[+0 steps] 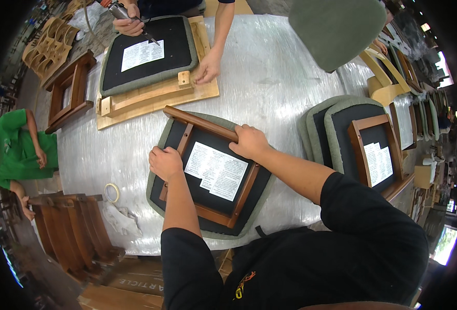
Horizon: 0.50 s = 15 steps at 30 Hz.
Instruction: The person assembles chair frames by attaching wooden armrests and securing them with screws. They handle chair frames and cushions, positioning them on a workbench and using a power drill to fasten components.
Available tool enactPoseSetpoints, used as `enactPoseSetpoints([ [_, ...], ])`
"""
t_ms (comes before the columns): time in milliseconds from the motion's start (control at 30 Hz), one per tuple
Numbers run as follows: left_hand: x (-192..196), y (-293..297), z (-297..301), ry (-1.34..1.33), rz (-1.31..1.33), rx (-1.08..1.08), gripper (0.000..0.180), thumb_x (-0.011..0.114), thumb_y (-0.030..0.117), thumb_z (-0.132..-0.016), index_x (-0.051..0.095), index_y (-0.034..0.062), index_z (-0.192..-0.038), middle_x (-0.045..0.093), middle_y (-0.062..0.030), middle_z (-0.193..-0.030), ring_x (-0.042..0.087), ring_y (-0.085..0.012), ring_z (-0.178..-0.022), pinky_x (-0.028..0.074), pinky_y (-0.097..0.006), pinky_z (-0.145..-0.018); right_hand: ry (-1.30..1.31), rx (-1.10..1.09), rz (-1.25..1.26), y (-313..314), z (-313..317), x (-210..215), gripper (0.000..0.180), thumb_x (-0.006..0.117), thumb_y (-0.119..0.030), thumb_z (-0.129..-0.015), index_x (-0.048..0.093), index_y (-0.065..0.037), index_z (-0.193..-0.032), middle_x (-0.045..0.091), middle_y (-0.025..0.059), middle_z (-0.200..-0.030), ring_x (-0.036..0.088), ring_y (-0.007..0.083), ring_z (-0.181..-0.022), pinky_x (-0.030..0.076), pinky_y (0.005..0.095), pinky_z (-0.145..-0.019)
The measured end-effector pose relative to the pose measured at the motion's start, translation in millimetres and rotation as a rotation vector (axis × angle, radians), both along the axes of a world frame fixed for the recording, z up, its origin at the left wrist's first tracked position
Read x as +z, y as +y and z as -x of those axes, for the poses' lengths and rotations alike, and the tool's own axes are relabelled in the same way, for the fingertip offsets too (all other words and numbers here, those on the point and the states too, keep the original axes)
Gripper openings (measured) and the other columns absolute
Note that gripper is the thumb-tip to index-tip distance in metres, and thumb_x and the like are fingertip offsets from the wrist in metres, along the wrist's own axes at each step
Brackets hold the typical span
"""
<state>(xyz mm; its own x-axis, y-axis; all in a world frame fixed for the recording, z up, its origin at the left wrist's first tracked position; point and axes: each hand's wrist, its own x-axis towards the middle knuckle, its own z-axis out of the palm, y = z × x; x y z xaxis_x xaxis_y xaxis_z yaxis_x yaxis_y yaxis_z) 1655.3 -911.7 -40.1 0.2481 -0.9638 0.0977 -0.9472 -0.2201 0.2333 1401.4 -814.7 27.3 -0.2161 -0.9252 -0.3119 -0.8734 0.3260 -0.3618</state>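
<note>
In front of me a padded seat (190, 188) lies upside down, its black underside up and grey-green fabric round the edge. A brown wooden frame (202, 123) rests on that underside, around white printed labels (218, 170). My left hand (166, 163) grips the frame's left rail, fingers curled over it. At the upper right corner, my right hand (250, 142) is closed on the frame where the far rail ends. Parts of both rails are hidden under my fingers.
Across the plastic-covered table (259, 67), a co-worker holds a power screwdriver (122, 13) over another seat (179, 39) on a wooden jig (208, 90). Stacked seats (332, 126) stand right, wooden frames (76, 227) lower left, near a tape roll (112, 192). A green-shirted person (19, 150) is left.
</note>
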Motion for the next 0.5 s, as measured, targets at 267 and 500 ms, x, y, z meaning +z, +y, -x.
enactPoseSetpoints([
  [267,-1.5,-0.7,-1.9,-0.018,-0.038,0.012,0.035,0.055,0.021,-0.091,0.068,0.0002,-0.115,0.07,-0.0188,-0.119,0.065,-0.0362,-0.114,0.048,-0.05,-0.099,0.022,-0.017,-0.024,-0.4,-4.7,3.6,0.049,0.071,-0.037,-0.083,0.067,0.0,-0.116,0.069,0.0228,-0.111,0.069,0.0401,-0.106,0.056,0.0482,-0.093],
  [500,-4.7,-0.6,-3.5,-0.005,-0.032,0.008,0.034,0.055,0.023,-0.092,0.069,0.001,-0.113,0.07,-0.0179,-0.118,0.065,-0.0351,-0.113,0.049,-0.05,-0.098,0.04,-0.017,-0.027,-1.4,-7.6,4.1,0.05,0.072,-0.037,-0.083,0.068,0.0,-0.115,0.07,0.0224,-0.11,0.069,0.04,-0.103,0.057,0.0475,-0.091],
])
